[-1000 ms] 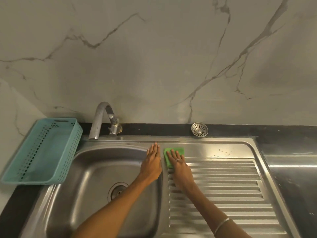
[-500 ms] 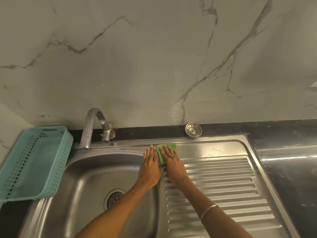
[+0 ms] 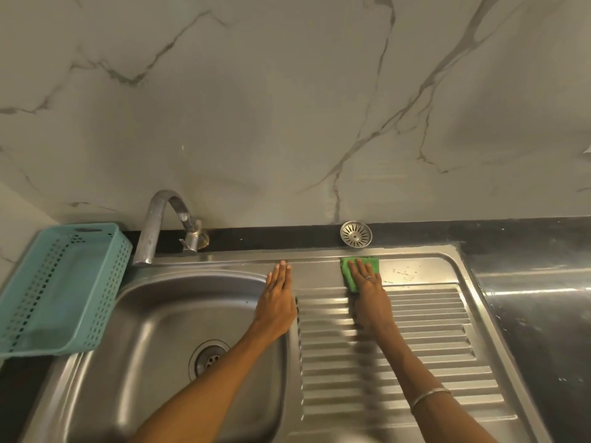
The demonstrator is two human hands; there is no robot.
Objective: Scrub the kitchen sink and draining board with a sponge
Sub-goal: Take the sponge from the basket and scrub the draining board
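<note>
— Where's the sponge [image 3: 359, 270]?
— Flat under the right hand [image 3: 367, 284], fingers [image 3: 357, 266] straight and close together, on the draining board's [image 3: 415, 334] smooth back strip, just short of the rear edge.
— And to the right of those fingers?
— Bare speckled steel up to the raised rim.
— The left hand [image 3: 277, 298]?
— Fingers straight, pressed together, flat on the ridge beside the sink [image 3: 153, 340] bowl.

Both arms are stretched forward, well apart. The left hand [image 3: 277, 298] is laid flat, fingers straight and together. The right hand [image 3: 367, 282] is pressed down flat, fingers slightly spread.
</note>
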